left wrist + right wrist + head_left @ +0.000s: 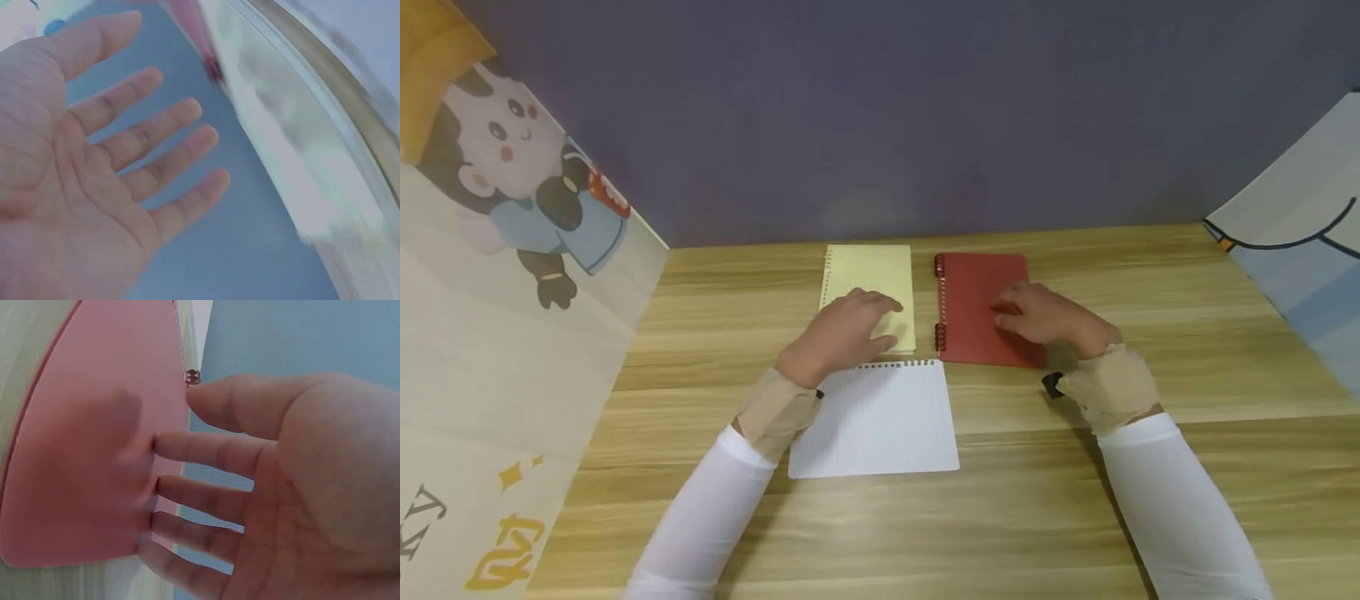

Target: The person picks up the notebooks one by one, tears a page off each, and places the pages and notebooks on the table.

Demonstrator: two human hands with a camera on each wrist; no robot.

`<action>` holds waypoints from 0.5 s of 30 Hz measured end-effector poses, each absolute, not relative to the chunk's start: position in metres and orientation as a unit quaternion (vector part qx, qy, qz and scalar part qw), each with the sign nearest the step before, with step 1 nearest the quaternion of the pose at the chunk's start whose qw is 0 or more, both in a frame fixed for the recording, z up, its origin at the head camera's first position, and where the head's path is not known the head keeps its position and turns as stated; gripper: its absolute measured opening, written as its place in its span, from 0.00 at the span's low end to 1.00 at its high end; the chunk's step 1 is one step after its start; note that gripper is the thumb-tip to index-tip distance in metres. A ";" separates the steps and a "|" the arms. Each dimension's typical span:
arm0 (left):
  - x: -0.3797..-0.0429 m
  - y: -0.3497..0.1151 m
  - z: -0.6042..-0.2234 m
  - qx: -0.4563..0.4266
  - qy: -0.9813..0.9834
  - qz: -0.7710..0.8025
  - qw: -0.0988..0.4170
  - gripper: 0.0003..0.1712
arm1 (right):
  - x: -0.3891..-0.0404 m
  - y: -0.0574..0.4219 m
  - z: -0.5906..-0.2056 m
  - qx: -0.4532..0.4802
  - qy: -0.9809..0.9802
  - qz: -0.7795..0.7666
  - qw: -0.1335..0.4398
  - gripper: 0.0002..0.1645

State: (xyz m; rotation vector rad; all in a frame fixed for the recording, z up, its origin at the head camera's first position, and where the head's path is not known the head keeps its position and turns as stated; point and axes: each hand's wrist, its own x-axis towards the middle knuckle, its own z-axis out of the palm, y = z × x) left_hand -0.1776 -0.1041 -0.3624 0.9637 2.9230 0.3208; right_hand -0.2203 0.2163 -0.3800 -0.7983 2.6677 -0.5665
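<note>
My left hand (pixel 838 333) is over the near part of a pale yellow punched-edge notepad (pixel 868 271). In the left wrist view its fingers are spread and the palm holds nothing. To the right lies a red ring-bound notebook (pixel 973 304), its binding on the left side. My right hand (pixel 1041 312) is at the notebook's right side. In the right wrist view, the fingertips (pixel 164 442) appear to touch the red cover (pixel 75 469), with the fingers fairly straight. A white lined sheet (pixel 883 425) with holes along its top edge lies nearer me, partly beneath my left wrist.
The wood-grain tabletop (pixel 1030 517) meets a dark grey-blue wall panel (pixel 925 117) at the back. A printed cartoon panel (pixel 497 333) borders the left side, and another light panel (pixel 1307 225) stands at the right. A small black device (pixel 1053 385) sits at my right wrist.
</note>
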 end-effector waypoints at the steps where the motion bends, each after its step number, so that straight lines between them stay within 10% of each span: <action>1: -0.179 -0.093 -0.362 0.325 0.938 0.116 0.023 0.27 | -0.221 0.218 -0.381 -0.275 0.930 -0.193 0.150 0.25; 15: -0.187 -0.021 -0.388 0.366 0.929 0.010 0.060 0.29 | -0.230 0.223 -0.386 -0.275 0.937 -0.182 0.113 0.21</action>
